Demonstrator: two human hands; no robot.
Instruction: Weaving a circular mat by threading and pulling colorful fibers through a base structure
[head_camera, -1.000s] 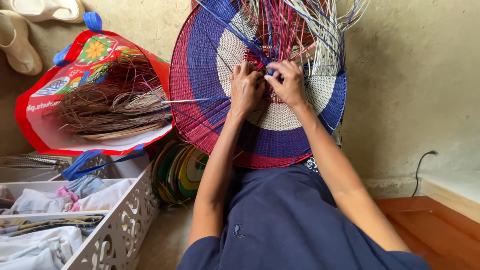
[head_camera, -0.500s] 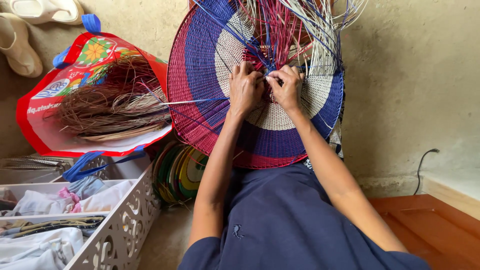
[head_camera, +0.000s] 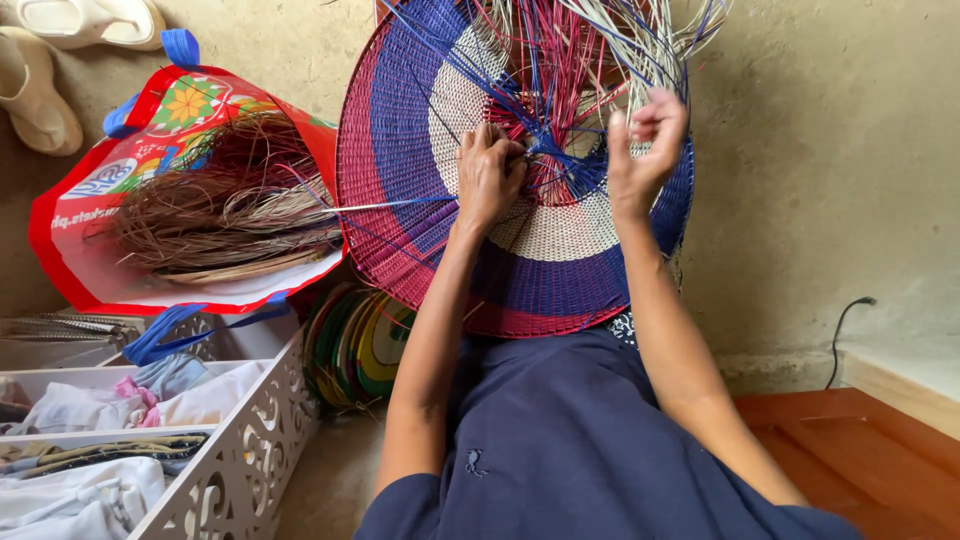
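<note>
A large round woven mat (head_camera: 420, 230) with red, blue and cream rings stands upright against my lap. Loose red, blue and cream strands (head_camera: 590, 50) fan out from its middle toward the top. My left hand (head_camera: 487, 178) presses on the weave near the centre, fingers closed around the strands there. My right hand (head_camera: 643, 150) is lifted a little off the mat to the right, its fingers pinching thin strands. My legs under a dark blue garment (head_camera: 570, 440) fill the bottom of the view.
A red and blue bag (head_camera: 70, 250) at left holds a bundle of dry brown fibres (head_camera: 220, 210). Green and yellow woven discs (head_camera: 360, 345) lean below the mat. A white openwork crate (head_camera: 230, 470) with cloths stands bottom left. Pale shoes (head_camera: 40, 90) lie top left; a wooden step (head_camera: 860, 430) sits right.
My right hand has come away from my left and risen to the right, drawing strands out. The left hand stays pressed near the mat's centre.
</note>
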